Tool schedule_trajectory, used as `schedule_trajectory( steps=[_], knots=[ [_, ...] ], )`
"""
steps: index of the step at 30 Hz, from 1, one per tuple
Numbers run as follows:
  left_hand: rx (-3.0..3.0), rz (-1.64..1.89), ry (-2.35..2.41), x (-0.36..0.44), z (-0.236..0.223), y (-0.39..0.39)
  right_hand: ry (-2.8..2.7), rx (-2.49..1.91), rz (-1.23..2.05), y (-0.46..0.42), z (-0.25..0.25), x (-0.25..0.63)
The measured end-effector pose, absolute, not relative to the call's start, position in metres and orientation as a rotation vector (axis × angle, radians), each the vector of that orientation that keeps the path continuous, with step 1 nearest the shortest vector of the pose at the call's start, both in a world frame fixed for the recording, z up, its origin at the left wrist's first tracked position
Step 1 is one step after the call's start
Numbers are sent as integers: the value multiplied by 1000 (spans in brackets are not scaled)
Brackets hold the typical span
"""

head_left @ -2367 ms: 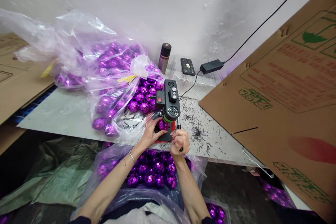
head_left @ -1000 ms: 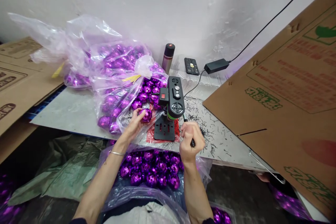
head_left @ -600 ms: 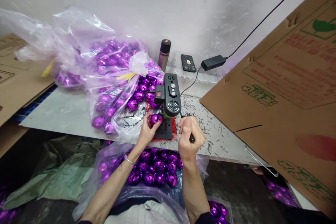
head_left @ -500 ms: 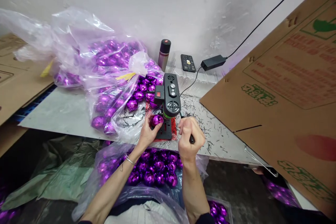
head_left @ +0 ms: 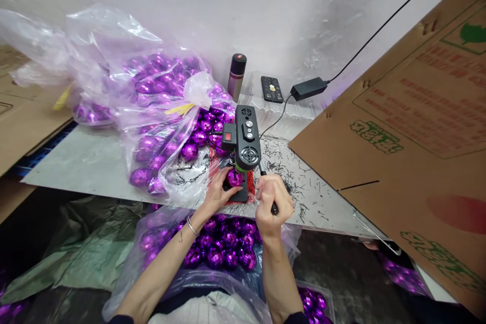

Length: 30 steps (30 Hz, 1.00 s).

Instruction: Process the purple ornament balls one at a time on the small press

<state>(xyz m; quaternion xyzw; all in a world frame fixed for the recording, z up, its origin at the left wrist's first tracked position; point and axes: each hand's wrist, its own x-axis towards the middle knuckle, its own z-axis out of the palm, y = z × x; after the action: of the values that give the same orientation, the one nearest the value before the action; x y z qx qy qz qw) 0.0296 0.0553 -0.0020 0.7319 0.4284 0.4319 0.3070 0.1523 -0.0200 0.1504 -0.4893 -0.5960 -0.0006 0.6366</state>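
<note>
A small black bench drill press [head_left: 245,142] stands near the front edge of a grey table [head_left: 87,167]. My left hand [head_left: 217,191] is closed on a faceted purple ball [head_left: 234,177], which sits on the press base under the drill head. To the right, my right hand [head_left: 270,201] is wrapped around the press's black lever handle [head_left: 266,186]. An open plastic bag of purple balls [head_left: 167,126] lies on the table to the left of the press. Below the table edge, a second bag of purple balls [head_left: 224,245] sits between my arms.
Dark shavings [head_left: 288,182] litter the table right of the press. A large cardboard sheet [head_left: 410,131] leans at the right. At the back wall stand a flask [head_left: 236,77], a remote [head_left: 271,89] and a power adapter [head_left: 309,88] with its cable. Cardboard [head_left: 23,121] lies at left.
My left hand took a purple ball from the table bag and brought it right, onto the press base under the drill head. My right hand stayed on the lever and has come down slightly.
</note>
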Motion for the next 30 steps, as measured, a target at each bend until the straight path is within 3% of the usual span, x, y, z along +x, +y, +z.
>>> schedule_trajectory(
  steps=[11,25,30],
  knots=[
    [1957,1143,1163,29,-3,53,-1373,-1025,-212,-13,87,151],
    [1937,1163,1108,31,-2,55,-1409,-972,-263,-6,62,154],
    [1959,1175,1100,31,-3,60,-1362,-965,-205,-8,91,151]
  ],
)
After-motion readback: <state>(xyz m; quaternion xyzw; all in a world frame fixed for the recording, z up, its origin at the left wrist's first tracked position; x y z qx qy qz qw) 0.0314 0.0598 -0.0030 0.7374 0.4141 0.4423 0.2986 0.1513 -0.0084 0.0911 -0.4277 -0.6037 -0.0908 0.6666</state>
